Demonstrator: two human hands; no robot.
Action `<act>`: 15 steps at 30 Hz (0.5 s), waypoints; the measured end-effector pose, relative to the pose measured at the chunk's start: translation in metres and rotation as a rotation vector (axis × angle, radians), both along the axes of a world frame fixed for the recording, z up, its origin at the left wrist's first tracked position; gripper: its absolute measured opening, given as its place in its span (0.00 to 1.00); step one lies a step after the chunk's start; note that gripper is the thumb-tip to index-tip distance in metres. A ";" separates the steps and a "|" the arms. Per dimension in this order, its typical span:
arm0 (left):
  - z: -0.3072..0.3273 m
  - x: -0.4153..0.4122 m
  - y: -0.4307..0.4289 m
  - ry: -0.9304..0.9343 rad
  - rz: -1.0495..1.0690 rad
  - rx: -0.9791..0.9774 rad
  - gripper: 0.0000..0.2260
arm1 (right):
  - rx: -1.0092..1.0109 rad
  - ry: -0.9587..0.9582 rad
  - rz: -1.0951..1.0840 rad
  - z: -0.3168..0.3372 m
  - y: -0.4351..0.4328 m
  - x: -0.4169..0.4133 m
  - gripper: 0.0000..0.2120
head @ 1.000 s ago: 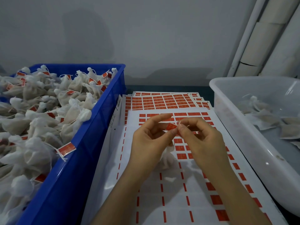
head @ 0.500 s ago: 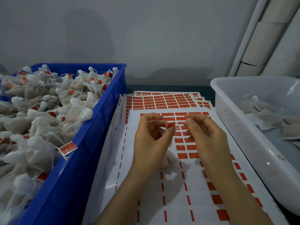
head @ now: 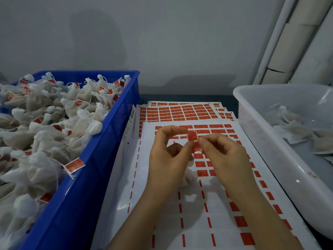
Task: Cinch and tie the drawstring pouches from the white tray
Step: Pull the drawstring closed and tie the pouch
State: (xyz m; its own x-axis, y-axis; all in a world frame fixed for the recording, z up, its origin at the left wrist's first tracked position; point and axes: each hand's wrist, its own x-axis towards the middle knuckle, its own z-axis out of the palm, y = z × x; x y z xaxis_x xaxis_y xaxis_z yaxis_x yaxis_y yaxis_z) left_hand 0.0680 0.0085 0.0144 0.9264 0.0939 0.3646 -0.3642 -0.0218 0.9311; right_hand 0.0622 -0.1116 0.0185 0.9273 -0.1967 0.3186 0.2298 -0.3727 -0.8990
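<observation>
Two hands that met fingertip to fingertip a second ago have eased apart: our left hand (head: 167,159) pinches the small red paper label (head: 192,136), and our right hand (head: 225,156) nips its right edge with curled fingers (head: 204,141). The white mesh drawstring pouch (head: 188,175) hangs beneath them, seemingly tagged.

The open lane runs between the blue crate (head: 124,105) on the left and the white tray (head: 266,156) on the right, over flat sticker sheets (head: 198,222) covering the desk (head: 180,98). The left hand (head: 167,159) and right hand (head: 227,159) fill its middle, pinching a red label (head: 192,136), with a pouch (head: 188,177) lying under them. Tied pouches (head: 45,132) heap to the crate's rim. The tray's wall stands high; loose pouches (head: 297,129) lie low inside. A wall (head: 180,42) closes the far side.
</observation>
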 end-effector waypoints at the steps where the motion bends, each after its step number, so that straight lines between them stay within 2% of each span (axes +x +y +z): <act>1: 0.000 0.000 0.000 -0.010 0.015 0.035 0.13 | 0.006 0.003 -0.014 0.000 0.000 0.000 0.05; 3: 0.001 0.001 0.001 -0.037 0.048 0.078 0.12 | 0.013 0.004 -0.024 0.000 -0.001 0.000 0.02; 6: 0.001 -0.001 0.005 -0.155 0.073 0.189 0.08 | 0.009 -0.004 -0.022 -0.001 -0.001 0.000 0.05; 8: -0.001 -0.002 0.006 -0.206 0.086 0.269 0.09 | 0.017 -0.004 -0.008 -0.001 -0.001 0.000 0.04; 12: -0.004 -0.003 0.005 -0.219 0.115 0.302 0.12 | 0.031 -0.009 0.024 0.001 0.000 -0.002 0.02; 15: -0.004 -0.004 0.005 -0.246 0.118 0.324 0.13 | 0.037 -0.040 0.045 0.003 0.002 -0.004 0.05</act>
